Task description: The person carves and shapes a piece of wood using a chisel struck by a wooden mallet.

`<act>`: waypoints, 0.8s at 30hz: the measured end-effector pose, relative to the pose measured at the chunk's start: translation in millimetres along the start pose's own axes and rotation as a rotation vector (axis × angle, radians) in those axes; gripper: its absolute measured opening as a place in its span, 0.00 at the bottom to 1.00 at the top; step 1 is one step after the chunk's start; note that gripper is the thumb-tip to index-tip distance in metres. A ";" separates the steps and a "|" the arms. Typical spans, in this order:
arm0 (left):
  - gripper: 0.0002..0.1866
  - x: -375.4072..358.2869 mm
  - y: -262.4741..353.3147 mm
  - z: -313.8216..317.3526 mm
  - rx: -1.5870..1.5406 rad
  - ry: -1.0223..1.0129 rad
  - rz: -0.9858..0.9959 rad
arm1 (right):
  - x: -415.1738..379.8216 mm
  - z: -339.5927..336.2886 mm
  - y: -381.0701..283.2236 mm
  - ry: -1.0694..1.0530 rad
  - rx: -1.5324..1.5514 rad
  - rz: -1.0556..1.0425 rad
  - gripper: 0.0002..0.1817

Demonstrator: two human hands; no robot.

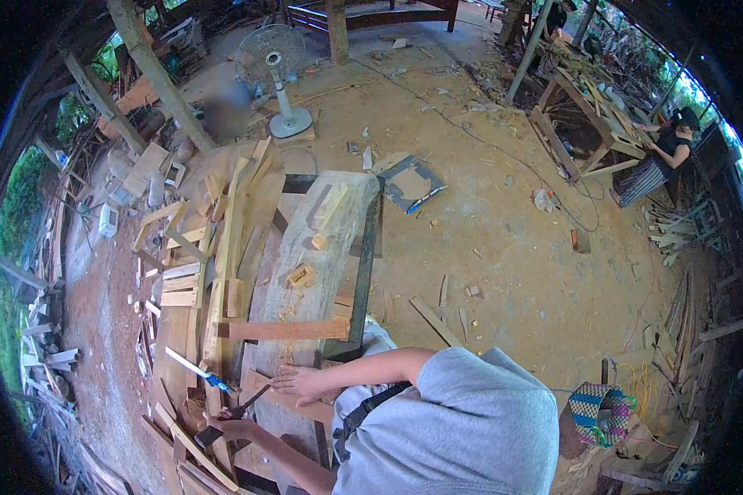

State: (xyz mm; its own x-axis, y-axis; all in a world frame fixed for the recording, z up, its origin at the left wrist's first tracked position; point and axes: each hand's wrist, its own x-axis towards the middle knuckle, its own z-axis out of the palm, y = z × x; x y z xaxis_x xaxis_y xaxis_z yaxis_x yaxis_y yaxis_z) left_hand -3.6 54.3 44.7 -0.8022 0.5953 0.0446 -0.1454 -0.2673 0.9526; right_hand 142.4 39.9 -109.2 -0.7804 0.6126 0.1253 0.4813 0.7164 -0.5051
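Note:
My left hand point(238, 428) is closed around a dark, narrow hand tool point(249, 403); its thin end points up toward the board, and I cannot make out its exact kind. My right hand point(299, 383) lies flat with fingers stretched out on a wooden board point(264, 394) on the workbench point(338, 247). Just beyond it, a reddish-brown plank point(285, 330) lies across the bench. A blue-and-white brush-like item point(215, 380) rests near the left hand.
A small wooden block with a slot point(300, 275) and shavings lie on the bench. Stacked boards point(223, 272) line its left side. A standing fan point(285, 99) is beyond. A woven basket point(600, 412) stands at right. Another person point(673, 157) sits by a far table point(594, 115).

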 end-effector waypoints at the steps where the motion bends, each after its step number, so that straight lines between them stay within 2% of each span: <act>1: 0.14 2.7 -1.7 -0.8 0.001 0.000 -0.001 | 0.2 0.4 0.4 -0.010 0.012 -0.007 0.42; 11: 0.13 16.7 -24.7 -12.5 0.071 -0.035 0.057 | -0.7 3.2 3.1 0.041 -0.036 -0.035 0.41; 14: 0.13 21.9 -32.5 -17.1 0.093 -0.044 0.075 | 0.0 3.6 3.1 -0.030 -0.031 -0.013 0.41; 17: 0.13 25.8 -38.3 -20.7 0.114 -0.052 0.093 | 1.0 8.9 2.8 0.035 -0.025 -0.037 0.42; 20: 0.13 27.9 -42.6 -17.5 0.130 -0.070 0.106 | 0.6 4.7 1.1 0.019 -0.041 -0.025 0.42; 22: 0.12 21.7 -40.8 -10.0 0.131 -0.084 0.106 | 0.1 -3.8 -3.2 -0.122 -0.058 0.026 0.42; 24: 0.12 14.0 -30.7 -2.5 0.162 -0.061 0.069 | -0.3 -7.9 -6.5 -0.115 -0.051 0.042 0.42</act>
State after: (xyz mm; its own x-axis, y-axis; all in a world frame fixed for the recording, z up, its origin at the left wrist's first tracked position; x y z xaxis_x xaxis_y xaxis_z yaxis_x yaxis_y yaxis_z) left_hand -11.8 68.9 15.3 -0.7698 0.6259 0.1250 0.0080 -0.1863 0.9825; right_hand 142.7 37.7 -99.2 -0.7981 0.6025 0.0046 0.5322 0.7086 -0.4633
